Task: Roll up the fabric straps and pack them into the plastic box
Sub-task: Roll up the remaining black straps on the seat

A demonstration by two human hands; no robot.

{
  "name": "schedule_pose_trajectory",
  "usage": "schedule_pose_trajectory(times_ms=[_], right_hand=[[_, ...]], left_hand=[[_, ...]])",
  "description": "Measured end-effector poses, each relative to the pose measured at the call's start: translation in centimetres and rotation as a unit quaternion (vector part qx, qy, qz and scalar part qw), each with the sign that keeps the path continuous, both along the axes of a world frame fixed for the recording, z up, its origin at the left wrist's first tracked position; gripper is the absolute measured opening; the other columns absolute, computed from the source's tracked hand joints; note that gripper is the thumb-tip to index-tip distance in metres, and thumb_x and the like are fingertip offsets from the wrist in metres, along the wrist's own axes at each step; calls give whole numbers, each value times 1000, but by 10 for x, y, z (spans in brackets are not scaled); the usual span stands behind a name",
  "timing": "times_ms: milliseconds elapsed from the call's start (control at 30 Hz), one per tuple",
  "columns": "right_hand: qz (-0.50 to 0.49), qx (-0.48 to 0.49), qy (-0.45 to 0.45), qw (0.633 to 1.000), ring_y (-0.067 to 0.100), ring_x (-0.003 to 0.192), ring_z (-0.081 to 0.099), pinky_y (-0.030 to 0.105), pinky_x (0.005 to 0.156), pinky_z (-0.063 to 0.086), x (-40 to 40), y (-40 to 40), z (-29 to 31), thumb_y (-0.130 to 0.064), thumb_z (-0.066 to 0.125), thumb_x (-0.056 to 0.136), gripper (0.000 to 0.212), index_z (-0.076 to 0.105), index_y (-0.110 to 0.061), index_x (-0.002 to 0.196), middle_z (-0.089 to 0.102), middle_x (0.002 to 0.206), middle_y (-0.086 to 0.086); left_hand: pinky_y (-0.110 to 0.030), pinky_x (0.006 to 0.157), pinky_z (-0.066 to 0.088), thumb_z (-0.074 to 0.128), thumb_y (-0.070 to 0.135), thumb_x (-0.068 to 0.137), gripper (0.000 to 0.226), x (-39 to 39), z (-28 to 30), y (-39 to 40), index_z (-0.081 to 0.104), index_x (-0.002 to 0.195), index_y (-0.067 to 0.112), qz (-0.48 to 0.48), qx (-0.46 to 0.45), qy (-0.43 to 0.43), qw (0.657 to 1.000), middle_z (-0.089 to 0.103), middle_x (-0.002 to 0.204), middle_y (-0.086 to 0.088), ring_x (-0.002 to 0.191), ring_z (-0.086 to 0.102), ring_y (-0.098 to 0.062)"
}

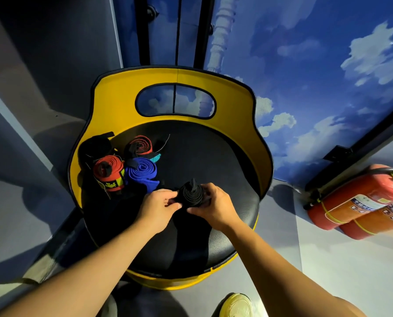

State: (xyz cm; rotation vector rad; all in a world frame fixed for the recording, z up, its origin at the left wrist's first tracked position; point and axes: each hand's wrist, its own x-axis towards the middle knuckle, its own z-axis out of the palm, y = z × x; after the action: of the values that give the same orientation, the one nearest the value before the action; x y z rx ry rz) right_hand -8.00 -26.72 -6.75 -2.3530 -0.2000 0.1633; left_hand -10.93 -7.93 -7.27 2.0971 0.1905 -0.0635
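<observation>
We hold a black strap roll (190, 193) between both hands over the front middle of a round black seat (216, 161). Our left hand (158, 208) pinches the roll's left side with curled fingers (172, 202), and our right hand (216, 205) wraps its fingers (206, 186) around the right side and top. A loose black tail (186, 227) of the strap hangs down from the roll across the seat toward us.

The seat is walled by a yellow backrest (113, 92) that curves around the far side and both flanks, with an oval cutout (175, 100) in its middle. The front edge of the seat, nearest us, has no wall. The right half of the seat lies bare, so open room lies to the right of the roll and beyond it.

The left side is crowded. A blue roll (141, 171) sits just beside our left hand, touching a red roll with a yellow label (109, 172). Behind them lies a red and black roll (140, 145), and a black bundle (95, 145) leans against the yellow wall at far left. Dark fabric (113, 207) is spread over the seat's near left, under our left forearm.

On the floor to the right, well apart from the seat, lie two red fire extinguishers (360, 202) against a wall painted with sky and clouds (328, 65). A pale shoe (236, 305) shows at the bottom edge. We see no plastic box.
</observation>
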Motion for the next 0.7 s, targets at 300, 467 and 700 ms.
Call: schedule_pose_trajectory(times_ms=[300,467,700], right_hand=[[-9,7,-7,1000,9,81,57,9,65,38,3,2,-4,-32,95,59,53,61,-24,98,63,97,-2],[-5,2,-5,1000,14,97,58,18,81,44,0,4,0,-33,90,65,65,61,-21,122,60,105,-2],[-29,57,16,998,10,90,69,27,90,54,-4,5,20,-19,86,75,60,58,-17,128,61,90,-18]], left_hand=[[-19,88,49,84,16,80,42,5,-2,4,72,119,4,-18,89,-51,995,72,120,-6,100,68,-14],[-26,86,54,80,14,83,43,6,4,4,69,124,5,-42,90,-45,994,67,115,-2,86,65,-12],[-16,74,51,81,23,82,51,1,24,-3,64,130,19,10,-33,-4,999,65,110,6,90,67,-3]])
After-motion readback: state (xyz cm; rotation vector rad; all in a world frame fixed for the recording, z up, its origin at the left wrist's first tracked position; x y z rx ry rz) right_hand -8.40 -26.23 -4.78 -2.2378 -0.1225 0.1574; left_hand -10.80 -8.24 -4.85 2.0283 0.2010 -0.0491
